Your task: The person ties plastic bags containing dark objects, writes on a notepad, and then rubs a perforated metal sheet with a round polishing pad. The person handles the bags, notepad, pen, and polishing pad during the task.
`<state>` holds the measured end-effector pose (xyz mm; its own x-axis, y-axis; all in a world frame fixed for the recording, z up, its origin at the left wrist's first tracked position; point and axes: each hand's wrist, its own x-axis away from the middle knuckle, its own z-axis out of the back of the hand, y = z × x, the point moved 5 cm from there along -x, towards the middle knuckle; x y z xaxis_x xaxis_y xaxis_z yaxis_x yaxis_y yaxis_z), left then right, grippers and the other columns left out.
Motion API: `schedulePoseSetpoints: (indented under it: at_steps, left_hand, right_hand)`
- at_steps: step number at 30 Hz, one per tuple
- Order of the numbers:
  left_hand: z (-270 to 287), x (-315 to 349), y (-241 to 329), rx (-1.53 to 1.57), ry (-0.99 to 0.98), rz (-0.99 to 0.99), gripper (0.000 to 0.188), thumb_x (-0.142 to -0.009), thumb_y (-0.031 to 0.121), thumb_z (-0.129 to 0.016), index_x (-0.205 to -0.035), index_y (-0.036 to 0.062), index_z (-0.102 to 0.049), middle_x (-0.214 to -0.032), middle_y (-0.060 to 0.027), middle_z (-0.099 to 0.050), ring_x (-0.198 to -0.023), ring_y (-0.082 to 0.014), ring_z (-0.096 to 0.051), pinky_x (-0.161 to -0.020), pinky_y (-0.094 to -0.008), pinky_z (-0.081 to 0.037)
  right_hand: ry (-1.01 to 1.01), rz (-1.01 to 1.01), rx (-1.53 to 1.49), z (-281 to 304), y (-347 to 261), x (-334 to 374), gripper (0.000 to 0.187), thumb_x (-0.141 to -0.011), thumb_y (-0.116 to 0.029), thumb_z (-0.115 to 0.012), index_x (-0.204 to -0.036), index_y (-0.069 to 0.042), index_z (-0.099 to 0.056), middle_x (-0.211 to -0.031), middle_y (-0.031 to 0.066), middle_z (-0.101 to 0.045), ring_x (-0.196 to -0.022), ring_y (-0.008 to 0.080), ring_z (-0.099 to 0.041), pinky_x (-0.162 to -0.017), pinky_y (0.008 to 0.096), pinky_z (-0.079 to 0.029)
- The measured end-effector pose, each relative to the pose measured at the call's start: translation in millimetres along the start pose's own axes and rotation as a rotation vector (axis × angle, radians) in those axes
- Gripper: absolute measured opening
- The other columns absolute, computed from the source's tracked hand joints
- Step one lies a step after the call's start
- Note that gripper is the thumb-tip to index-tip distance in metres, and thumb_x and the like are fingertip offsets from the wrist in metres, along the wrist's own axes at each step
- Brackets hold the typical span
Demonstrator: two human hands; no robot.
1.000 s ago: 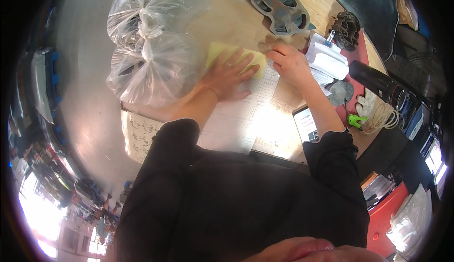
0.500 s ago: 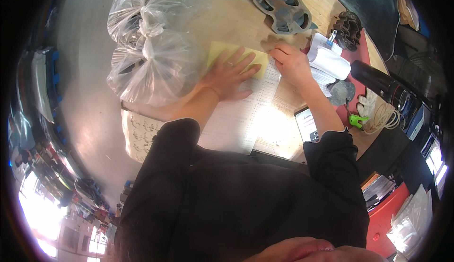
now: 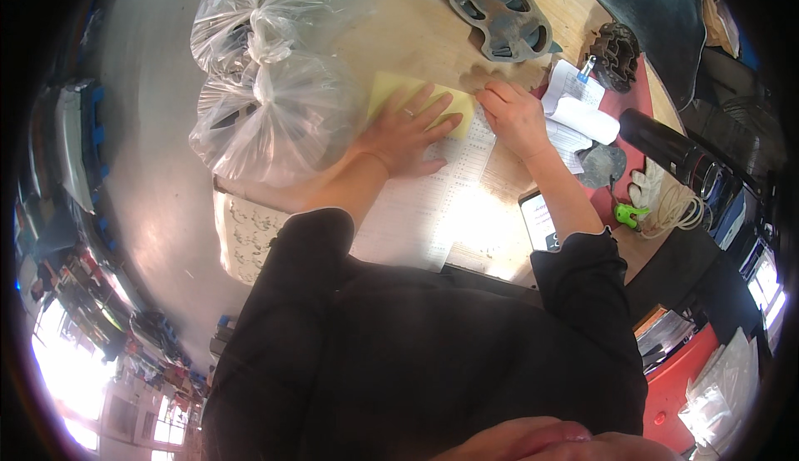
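A yellow sheet of paper (image 3: 384, 88) lies across the top of a white printed form (image 3: 404, 224) on the table. My left hand (image 3: 404, 139) rests flat on both, fingers spread, with a ring on one finger. At the upper right corner of the papers is my right hand (image 3: 518, 124), its thumb and fingers pinched together close to the tabletop. Whatever is between those fingertips, if anything, is hidden. Under my right forearm, a phone (image 3: 541, 221) with a lit screen lies partly covered.
Knotted clear plastic bags (image 3: 270, 120) stand at the left. A dark slotted plate (image 3: 499, 16) lies at the far side. To the right are curled papers (image 3: 574, 116), a pen (image 3: 587, 68), a black bottle (image 3: 666, 141), a green clip (image 3: 630, 215) and coiled cord (image 3: 678, 207).
Both hands keep nearly the same places and poses. The view has shifted very slightly.
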<state>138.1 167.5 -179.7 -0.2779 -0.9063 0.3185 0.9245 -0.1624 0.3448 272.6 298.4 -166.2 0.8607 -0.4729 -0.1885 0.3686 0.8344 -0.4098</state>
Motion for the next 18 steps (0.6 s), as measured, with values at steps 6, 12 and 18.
schedulePoseSetpoints:
  at_steps: [6, 12, 18]
  left_hand:
    - [1.1, -0.4, -0.5, -0.008, 0.169, -0.011, 0.076, -0.073, 0.060, -0.065, -0.142, 0.0349, -0.044, -0.154, -0.0020, -0.034, -0.145, -0.0257, -0.023, -0.117, -0.0526, -0.007]
    - [-4.3, -0.8, -1.2, -0.021, 0.147, -0.006, 0.078, -0.073, 0.061, -0.064, -0.143, 0.0351, -0.043, -0.155, -0.0021, -0.033, -0.146, -0.0255, -0.022, -0.117, -0.0527, -0.005]
    - [-1.4, -0.8, -1.3, -0.010, 0.109, -0.001, 0.080, -0.073, 0.059, -0.065, -0.145, 0.0351, -0.040, -0.156, -0.0010, -0.030, -0.147, -0.0257, -0.020, -0.117, -0.0532, -0.004]
  right_hand:
    - [-0.086, -0.219, -0.129, 1.7, 5.7, 2.3, 0.018, -0.073, -0.003, -0.064, -0.089, -0.011, -0.062, -0.097, 0.0033, -0.064, -0.090, 0.0266, -0.063, -0.071, 0.0386, -0.054]
    - [-0.129, -0.190, -0.146, 7.4, -0.8, -1.0, 0.021, -0.075, -0.007, -0.065, -0.095, -0.012, -0.063, -0.099, 0.0049, -0.062, -0.093, 0.0283, -0.062, -0.073, 0.0403, -0.054]
    - [-0.263, -0.116, -0.051, 6.1, -3.5, -10.0, 0.013, -0.080, -0.010, -0.064, -0.092, -0.009, -0.063, -0.101, 0.0057, -0.059, -0.093, 0.0287, -0.062, -0.073, 0.0399, -0.053]
